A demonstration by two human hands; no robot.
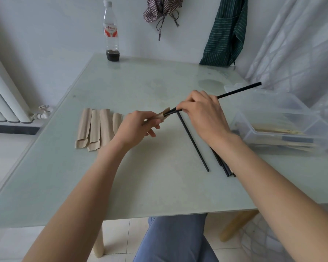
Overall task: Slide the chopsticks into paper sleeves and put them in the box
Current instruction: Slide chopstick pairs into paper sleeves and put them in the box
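Insertion step: left hand [138,125] pinches paper sleeve [164,114] mouth; right hand [201,112] grips black chopsticks [237,90], tips entering. Next: push straight in.

You are sitting in what is looking like a home dining corner: a glass-topped table [121,176] is standing against a white wall, with a striped green apron [225,35] and a checked cloth [159,10] hanging above it. A radiator [4,95] is running along your left, and a nearly empty bottle [111,33] is standing at the table's far edge.
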